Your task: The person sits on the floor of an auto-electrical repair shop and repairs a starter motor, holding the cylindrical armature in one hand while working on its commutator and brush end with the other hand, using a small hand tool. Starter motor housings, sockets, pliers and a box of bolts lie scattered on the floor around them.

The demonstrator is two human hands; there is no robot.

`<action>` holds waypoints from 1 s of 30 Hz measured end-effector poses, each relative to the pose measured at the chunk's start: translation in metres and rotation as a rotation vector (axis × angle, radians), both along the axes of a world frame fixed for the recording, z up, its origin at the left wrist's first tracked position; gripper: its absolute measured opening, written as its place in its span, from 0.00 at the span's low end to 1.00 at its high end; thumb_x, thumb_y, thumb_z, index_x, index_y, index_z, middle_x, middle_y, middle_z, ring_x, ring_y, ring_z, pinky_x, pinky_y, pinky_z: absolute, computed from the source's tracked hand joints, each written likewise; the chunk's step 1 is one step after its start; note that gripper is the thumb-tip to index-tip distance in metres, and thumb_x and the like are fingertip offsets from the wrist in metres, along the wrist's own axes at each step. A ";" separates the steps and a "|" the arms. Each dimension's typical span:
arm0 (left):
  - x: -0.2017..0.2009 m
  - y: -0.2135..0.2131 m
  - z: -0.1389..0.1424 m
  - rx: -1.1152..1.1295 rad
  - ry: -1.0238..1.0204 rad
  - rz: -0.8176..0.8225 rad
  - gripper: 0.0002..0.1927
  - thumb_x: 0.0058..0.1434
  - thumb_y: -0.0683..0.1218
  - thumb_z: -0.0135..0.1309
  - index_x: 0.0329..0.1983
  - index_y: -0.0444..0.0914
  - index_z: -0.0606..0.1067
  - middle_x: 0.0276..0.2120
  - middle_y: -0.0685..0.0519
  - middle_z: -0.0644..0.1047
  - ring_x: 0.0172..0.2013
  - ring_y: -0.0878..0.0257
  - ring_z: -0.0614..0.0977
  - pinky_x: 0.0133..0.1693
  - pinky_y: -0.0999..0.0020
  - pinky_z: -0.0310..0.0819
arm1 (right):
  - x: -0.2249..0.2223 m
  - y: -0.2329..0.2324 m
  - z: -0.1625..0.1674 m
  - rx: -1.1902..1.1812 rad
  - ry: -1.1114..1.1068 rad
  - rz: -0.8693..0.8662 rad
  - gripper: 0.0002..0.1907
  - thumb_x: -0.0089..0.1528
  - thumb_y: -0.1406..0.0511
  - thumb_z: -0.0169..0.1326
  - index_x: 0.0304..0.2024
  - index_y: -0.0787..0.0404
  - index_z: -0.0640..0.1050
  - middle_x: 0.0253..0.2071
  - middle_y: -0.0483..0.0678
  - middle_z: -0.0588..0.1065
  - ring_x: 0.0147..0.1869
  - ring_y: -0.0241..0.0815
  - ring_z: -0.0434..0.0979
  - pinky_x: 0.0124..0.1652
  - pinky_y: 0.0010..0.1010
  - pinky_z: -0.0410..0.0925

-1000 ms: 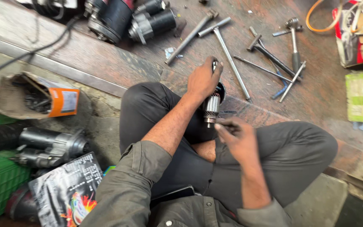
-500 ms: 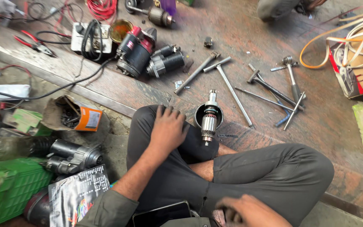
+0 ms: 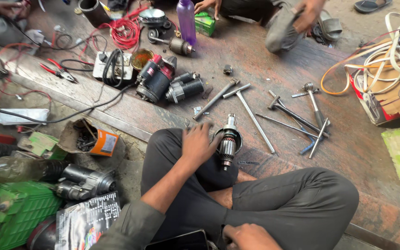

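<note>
Motor armature (image 3: 228, 139), shaft up toward 12 o'clock, propped against the person's crossed legs at frame centre; round end housing behind its upper part. Copper-coloured winding section shows below the shaft.

Left hand (image 3: 199, 144): just at 9 o'clock of the armature, fingers spread wide, resting on the knee, fingertips at or very near the housing; contact not certain. Holds nothing.

Right hand (image 3: 250, 237): at 6 o'clock, bottom edge of frame, well apart from the armature, partly cut off. Fingers curled; cannot tell whether it holds anything.

Containers:
- Torn orange carton (image 3: 93, 139), at 9 o'clock, lying on its side, open mouth showing small dark metal parts inside.
- Green crate (image 3: 10, 217), at 8 o'clock; contents unclear.
- Cardboard box (image 3: 390, 95) at 2 o'clock, coiled cables on top.

Around: long T-handle wrenches (image 3: 251, 113) on the wooden boards at 1 o'clock; two starter motors (image 3: 167, 83) at 11 o'clock; another grey starter motor (image 3: 82, 180) at 8 o'clock. Purple bottle (image 3: 186, 21) at 12 o'clock, near another person's hand (image 3: 207, 5). Red wire coil (image 3: 126, 32) at 11 o'clock.
</note>
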State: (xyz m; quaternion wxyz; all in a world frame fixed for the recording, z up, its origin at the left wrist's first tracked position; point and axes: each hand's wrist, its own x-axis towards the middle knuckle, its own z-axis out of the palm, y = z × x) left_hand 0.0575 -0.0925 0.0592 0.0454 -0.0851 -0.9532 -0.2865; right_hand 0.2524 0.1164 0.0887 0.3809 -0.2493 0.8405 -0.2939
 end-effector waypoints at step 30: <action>-0.071 0.077 -0.071 0.517 -0.350 0.083 0.25 0.65 0.65 0.47 0.46 0.45 0.83 0.39 0.42 0.80 0.44 0.42 0.80 0.45 0.49 0.72 | -0.126 -0.056 -0.045 -0.483 0.499 -1.273 0.09 0.64 0.69 0.65 0.33 0.68 0.79 0.30 0.43 0.77 0.32 0.28 0.72 0.32 0.23 0.66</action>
